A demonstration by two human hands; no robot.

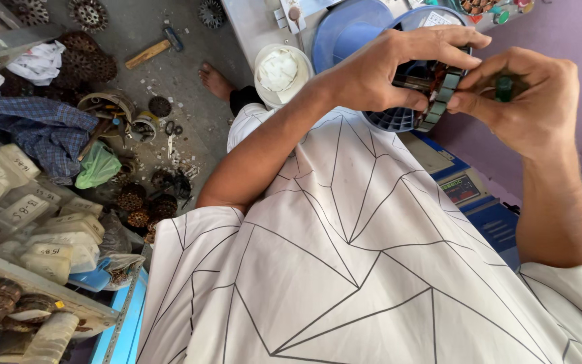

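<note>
Fingers closing on both sides — left hand (399, 67) gripping the ringed motor core (436, 91), right hand (530, 101) pinching a green tool (504, 88) — a slip could gouge the windings.

A grey concrete floor (143, 27) fills the upper left of the frame. On it lie a wooden-handled hammer (153, 48), dark round toothed rotors (90, 12), a crumpled blue checked cloth (42, 128), a green bag (97, 165), scissors (171, 133) and scattered scraps.
</note>
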